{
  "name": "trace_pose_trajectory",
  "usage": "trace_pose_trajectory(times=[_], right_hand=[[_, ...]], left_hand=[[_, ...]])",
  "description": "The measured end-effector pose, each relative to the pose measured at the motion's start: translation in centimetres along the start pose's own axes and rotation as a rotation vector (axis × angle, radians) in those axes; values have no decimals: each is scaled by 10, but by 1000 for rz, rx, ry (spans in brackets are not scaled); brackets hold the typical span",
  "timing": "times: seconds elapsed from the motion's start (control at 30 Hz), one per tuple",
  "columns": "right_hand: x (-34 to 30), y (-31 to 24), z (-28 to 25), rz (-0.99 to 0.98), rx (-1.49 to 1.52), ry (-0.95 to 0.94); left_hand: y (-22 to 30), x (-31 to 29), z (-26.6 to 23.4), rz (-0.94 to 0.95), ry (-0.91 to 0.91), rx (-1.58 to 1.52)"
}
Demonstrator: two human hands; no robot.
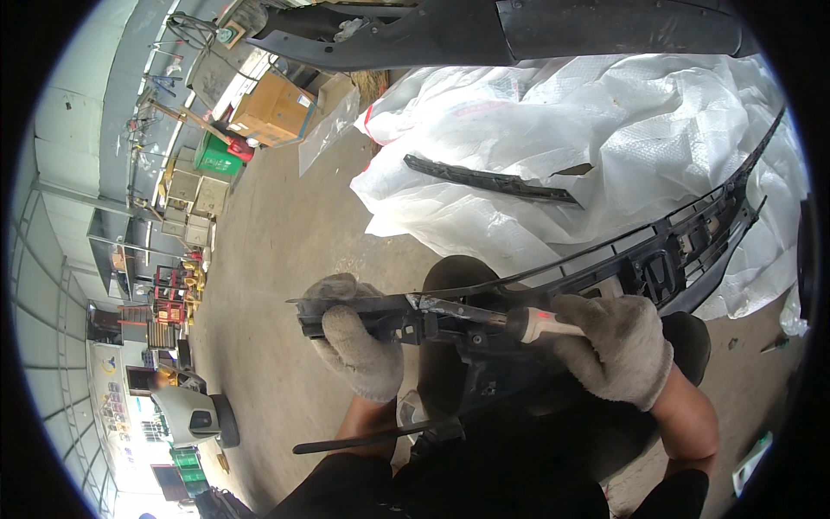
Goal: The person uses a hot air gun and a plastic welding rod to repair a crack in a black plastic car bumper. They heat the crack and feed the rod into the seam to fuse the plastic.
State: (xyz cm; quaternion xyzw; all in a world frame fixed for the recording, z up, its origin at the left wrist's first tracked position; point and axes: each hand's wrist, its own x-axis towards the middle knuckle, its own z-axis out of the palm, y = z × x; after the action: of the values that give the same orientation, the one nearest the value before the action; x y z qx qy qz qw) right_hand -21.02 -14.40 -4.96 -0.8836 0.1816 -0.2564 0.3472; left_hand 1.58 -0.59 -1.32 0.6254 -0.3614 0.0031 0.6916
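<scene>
A long black plastic car grille (618, 268) lies across my knees, its far right end reaching over the white sheeting. My left hand (353, 337), in a grey-white work glove, is closed around the grille's left end. My right hand (618, 346), gloved alike, grips the pale handle of a soldering iron (543, 325) with a round collar and a metal shaft. That shaft points left, and its tip end lies along the grille's upper edge, close to my left hand. Whether the tip touches the plastic I cannot tell.
White woven sheeting (657, 112) covers the floor ahead, with a black trim strip (493, 180) on it. A large dark bumper-like panel (596, 33) spans the far side. Back left are a cardboard box (272, 108) and a green bin (216, 154); a light-coloured car part (186, 417) stands left.
</scene>
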Motion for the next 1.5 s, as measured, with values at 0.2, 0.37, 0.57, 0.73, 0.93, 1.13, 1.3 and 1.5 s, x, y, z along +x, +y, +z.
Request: trace_pose_trajectory(times=[0.2,0.37,0.57,0.73,0.93,1.13,1.3,1.5], right_hand=[[-1,-4,3,-30,-10,38],[-1,-1,-4,-4,-72,22],[-2,-6,1,-16,-80,-3],[-2,-2,-1,-15,-38,41],[-2,-7,-1,-32,-83,50],[0,-5,-9,-2,-80,32],[0,-9,-9,-21,-119,30],[0,-9,-9,-42,-100,28]], left_hand=[[5,0,3,22,8,4],[5,-2,2,6,-9,2],[6,-3,5,-34,62,32],[4,-2,1,7,-11,-29],[0,0,1,16,-3,-3],[3,1,1,26,-26,39],[4,1,9,90,15,207],[3,1,7,63,-9,119]])
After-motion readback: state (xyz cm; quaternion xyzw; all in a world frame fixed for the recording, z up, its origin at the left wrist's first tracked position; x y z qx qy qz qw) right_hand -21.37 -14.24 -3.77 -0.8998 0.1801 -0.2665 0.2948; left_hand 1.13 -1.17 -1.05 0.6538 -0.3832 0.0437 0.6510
